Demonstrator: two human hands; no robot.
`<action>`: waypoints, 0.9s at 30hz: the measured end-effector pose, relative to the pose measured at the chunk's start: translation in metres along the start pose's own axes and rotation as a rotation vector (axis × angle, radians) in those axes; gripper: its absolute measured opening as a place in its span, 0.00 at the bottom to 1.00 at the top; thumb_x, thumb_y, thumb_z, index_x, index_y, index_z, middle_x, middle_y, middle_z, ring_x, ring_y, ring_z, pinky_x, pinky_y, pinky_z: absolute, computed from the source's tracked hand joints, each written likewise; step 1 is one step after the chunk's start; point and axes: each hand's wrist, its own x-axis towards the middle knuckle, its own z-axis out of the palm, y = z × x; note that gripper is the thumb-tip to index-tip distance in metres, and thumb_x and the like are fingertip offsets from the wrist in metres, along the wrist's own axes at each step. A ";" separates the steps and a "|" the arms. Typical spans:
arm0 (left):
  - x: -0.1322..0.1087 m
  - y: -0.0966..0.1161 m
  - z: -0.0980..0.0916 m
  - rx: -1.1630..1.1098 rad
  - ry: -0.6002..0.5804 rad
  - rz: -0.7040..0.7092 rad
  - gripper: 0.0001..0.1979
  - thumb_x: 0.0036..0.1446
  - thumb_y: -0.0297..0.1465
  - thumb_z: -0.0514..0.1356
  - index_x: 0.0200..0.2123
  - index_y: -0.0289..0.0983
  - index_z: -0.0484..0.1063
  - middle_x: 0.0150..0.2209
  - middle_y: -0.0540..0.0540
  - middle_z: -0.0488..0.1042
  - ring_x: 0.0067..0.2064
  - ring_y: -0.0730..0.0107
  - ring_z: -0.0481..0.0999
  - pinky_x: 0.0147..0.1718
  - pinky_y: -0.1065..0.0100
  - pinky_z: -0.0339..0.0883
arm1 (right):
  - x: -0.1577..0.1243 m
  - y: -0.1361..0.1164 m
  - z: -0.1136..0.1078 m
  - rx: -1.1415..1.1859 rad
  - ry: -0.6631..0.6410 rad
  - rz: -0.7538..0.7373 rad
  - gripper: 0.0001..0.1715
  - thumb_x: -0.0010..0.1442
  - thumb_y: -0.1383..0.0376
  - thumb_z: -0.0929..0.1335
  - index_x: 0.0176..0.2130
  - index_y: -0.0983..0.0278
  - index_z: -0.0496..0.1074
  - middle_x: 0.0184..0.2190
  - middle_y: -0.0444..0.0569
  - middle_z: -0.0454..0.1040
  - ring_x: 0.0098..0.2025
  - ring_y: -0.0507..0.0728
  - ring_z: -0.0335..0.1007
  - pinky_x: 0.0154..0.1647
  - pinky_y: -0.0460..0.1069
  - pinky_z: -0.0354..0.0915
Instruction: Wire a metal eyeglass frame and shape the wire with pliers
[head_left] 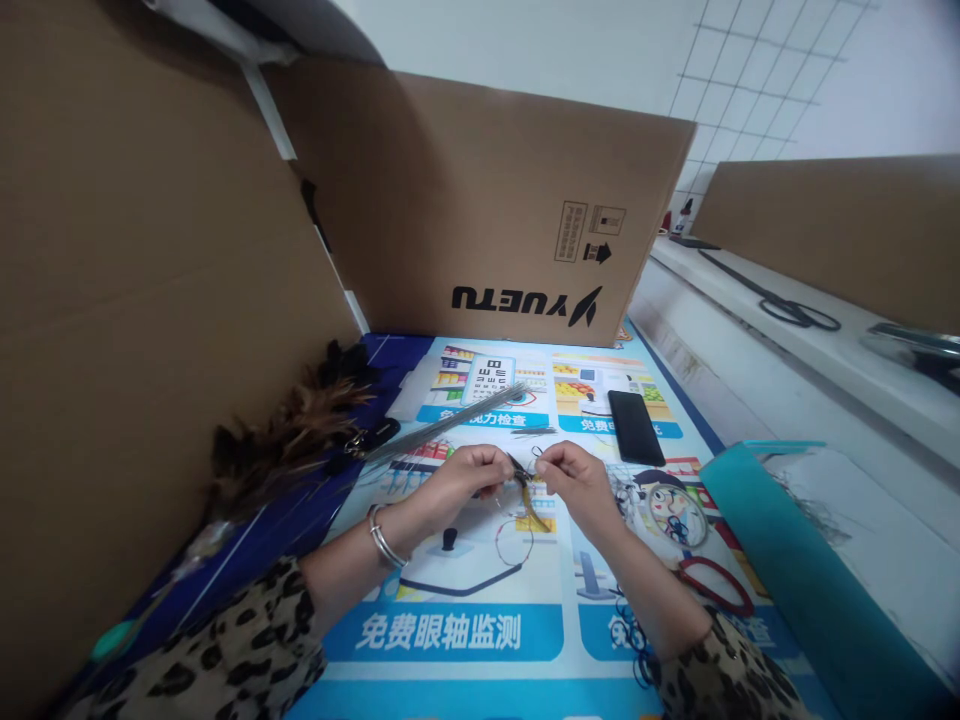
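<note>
My left hand (477,474) is closed in a pinch, its fingertips against the dark jaws of small yellow-handled pliers (534,512). What exactly lies between those fingers is hidden. Opposite it, my right hand (576,484) pinches a thin dark wire (537,452), bent into a small loop at the top. The pliers' handles point downward between the two hands, and I cannot tell which hand carries them. Below the fingers shows a thin round hoop (514,543) with small reddish spots.
A bundle of straight wires (450,420) lies beyond my left hand. A black phone (636,428), a round clear dish (677,515), red-handled scissors (716,586) and a teal tray (817,580) are on the right. Brown feathers (289,435) lie left; cardboard (495,200) stands behind.
</note>
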 end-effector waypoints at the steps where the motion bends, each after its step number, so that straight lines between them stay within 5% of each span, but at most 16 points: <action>1: 0.000 0.000 0.000 0.001 0.000 0.000 0.10 0.49 0.35 0.60 0.27 0.33 0.69 0.20 0.51 0.67 0.21 0.78 0.60 0.23 0.73 0.52 | 0.000 0.000 0.000 -0.005 0.008 -0.001 0.06 0.52 0.62 0.67 0.28 0.63 0.68 0.18 0.39 0.63 0.21 0.49 0.58 0.22 0.45 0.55; 27: 0.000 -0.001 0.000 -0.028 -0.014 0.029 0.08 0.49 0.33 0.60 0.25 0.33 0.69 0.20 0.51 0.66 0.22 0.77 0.60 0.23 0.74 0.52 | -0.001 0.001 0.003 -0.019 -0.003 0.030 0.05 0.53 0.64 0.67 0.28 0.63 0.68 0.19 0.40 0.64 0.21 0.49 0.58 0.22 0.44 0.55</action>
